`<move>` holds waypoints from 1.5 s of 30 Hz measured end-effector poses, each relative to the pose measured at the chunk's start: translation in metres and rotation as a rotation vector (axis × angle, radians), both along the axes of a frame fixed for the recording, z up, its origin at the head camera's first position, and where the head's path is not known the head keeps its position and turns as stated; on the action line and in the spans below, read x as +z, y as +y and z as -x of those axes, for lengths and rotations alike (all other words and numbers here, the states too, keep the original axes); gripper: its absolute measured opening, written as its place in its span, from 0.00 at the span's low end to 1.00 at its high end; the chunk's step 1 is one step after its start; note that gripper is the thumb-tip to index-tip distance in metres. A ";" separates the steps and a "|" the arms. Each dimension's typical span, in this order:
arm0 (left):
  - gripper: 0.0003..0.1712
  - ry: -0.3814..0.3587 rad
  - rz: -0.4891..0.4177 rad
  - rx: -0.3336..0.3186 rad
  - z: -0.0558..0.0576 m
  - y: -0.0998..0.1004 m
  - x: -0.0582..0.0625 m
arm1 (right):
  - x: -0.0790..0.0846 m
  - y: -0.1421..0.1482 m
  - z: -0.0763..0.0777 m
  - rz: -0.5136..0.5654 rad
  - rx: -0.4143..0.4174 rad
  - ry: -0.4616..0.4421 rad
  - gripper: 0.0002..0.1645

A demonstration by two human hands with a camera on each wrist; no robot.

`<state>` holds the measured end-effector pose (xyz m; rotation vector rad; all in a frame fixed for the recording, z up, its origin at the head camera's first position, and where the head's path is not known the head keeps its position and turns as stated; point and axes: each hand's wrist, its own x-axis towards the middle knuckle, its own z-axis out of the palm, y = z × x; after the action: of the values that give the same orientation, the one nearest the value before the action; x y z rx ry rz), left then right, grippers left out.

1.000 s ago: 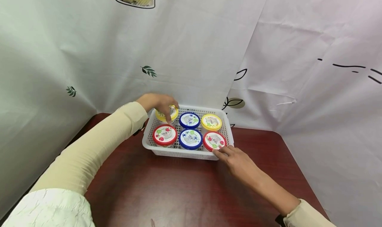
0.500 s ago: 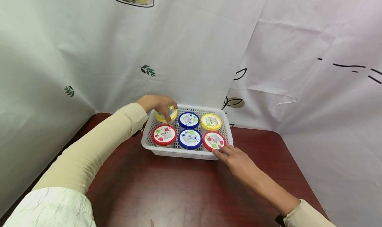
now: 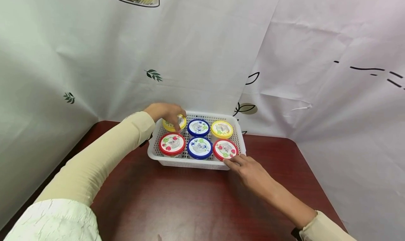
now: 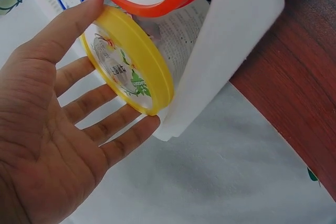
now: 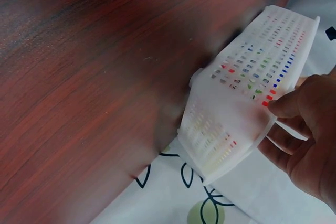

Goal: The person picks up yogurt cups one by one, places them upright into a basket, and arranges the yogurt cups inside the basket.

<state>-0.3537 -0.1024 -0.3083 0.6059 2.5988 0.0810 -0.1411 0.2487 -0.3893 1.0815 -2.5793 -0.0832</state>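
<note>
White perforated plastic makes up the basket [image 3: 196, 162], which sits toward twelve o'clock on the dark red table [image 3: 190, 205], its long axis running from nine to three o'clock. It holds six lidded tubs in two rows. Our left hand [image 3: 164, 111] reaches to the tub at the basket's ten o'clock corner, the yellow-lidded tub [image 3: 173, 124]; the left wrist view shows the thumb on one side of the lid rim and the fingers [image 4: 113, 124] spread and nearly straight under the other side, cupping it rather than clenching. Our right hand [image 3: 250, 170] is at the basket's five o'clock corner, thumb and fingers pinching the rim beside the red-lidded tub [image 3: 225, 149].

We judge the tub light and stiff, with a smooth lid that could slip; the lid's raised edge looks the best place to hold it. It stands upright, lid facing up. The thin basket wall would probably flex, so the thicker rim is the better hold.
</note>
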 end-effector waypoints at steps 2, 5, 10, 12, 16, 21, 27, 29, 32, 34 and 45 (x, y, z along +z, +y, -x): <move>0.51 0.002 0.003 -0.003 0.000 0.000 -0.002 | 0.000 0.000 0.000 -0.002 0.001 -0.005 0.35; 0.51 0.004 0.003 0.000 0.000 0.000 -0.003 | 0.000 -0.001 0.000 -0.002 0.004 -0.002 0.35; 0.52 0.017 0.005 -0.001 0.000 0.000 -0.004 | -0.001 -0.001 0.001 -0.001 0.001 0.013 0.35; 0.52 0.022 0.009 -0.001 0.001 0.000 -0.006 | -0.001 -0.001 0.001 -0.002 -0.002 0.012 0.35; 0.53 0.024 0.026 -0.007 0.002 0.002 -0.009 | -0.001 -0.001 0.001 -0.002 -0.003 0.000 0.36; 0.53 0.024 0.035 -0.029 0.001 0.004 -0.010 | -0.001 0.000 0.001 0.000 -0.001 0.000 0.37; 0.54 0.028 0.046 -0.029 0.002 0.005 -0.011 | -0.001 0.000 0.001 0.001 -0.001 -0.001 0.37; 0.54 0.028 0.053 -0.027 0.003 0.006 -0.013 | -0.001 0.000 0.000 -0.001 -0.003 -0.005 0.37; 0.54 0.026 0.055 -0.026 0.003 0.006 -0.014 | 0.000 0.000 0.000 -0.003 -0.006 -0.009 0.37; 0.54 0.025 0.051 -0.024 0.002 0.007 -0.014 | 0.000 0.000 0.000 -0.005 -0.006 -0.004 0.37; 0.55 0.007 0.049 -0.011 -0.001 0.008 -0.014 | 0.000 -0.001 0.000 -0.008 -0.007 -0.008 0.38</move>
<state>-0.3529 -0.0946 -0.3227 0.6038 2.5963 0.0121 -0.1411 0.2476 -0.3891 1.0779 -2.5921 -0.0914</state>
